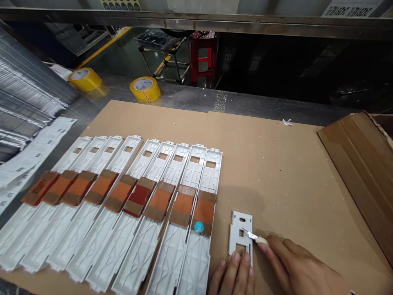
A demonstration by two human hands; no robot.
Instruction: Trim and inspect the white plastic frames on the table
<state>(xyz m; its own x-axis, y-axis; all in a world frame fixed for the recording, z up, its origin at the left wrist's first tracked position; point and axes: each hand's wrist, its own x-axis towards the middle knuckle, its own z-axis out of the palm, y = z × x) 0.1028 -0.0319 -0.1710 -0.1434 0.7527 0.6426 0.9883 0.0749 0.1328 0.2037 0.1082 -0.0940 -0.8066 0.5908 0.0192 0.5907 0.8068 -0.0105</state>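
Note:
A white plastic strip (240,235) lies on the cardboard sheet (276,164) near the front edge. My left hand (235,275) presses its near end with the fingertips. My right hand (299,268) grips a small knife (256,237), and the blade tip touches the strip beside a square cutout. To the left lies a row of several long white plastic strips (123,217), each with a brown cardboard pad (182,211) across its middle. The rightmost pad carries a round blue sticker (199,227).
Two yellow tape rolls (145,89) (84,78) sit on the metal bench beyond the cardboard. A stack of grey metal sheets (24,98) and loose white strips (27,159) fill the left. A cardboard box (362,164) stands at right. A red stool (202,57) stands behind.

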